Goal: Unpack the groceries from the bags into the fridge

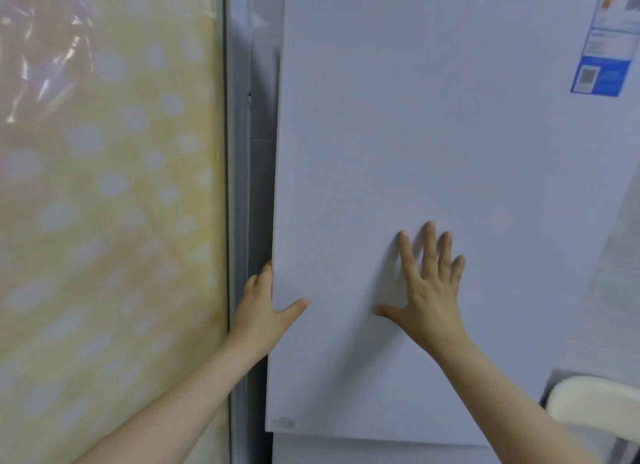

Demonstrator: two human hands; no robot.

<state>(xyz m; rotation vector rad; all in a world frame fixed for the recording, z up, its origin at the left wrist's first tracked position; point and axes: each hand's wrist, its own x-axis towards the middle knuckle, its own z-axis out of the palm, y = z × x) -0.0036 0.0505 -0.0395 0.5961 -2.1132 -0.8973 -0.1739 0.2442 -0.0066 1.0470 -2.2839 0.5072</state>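
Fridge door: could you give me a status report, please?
Left hand grips fridge door edge. Right hand flat on its face. No bags in view.

**One head-worn view, close up**

Your only camera sits on your head, facing forward and slightly down, very close to the pale fridge door, which fills most of the frame. A yellow patterned sheet takes the left third.

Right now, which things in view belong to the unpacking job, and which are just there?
Job: fridge door; left hand gripping its edge; right hand flat on it.
Just there: yellow spotted sheet; energy label; white curved object.
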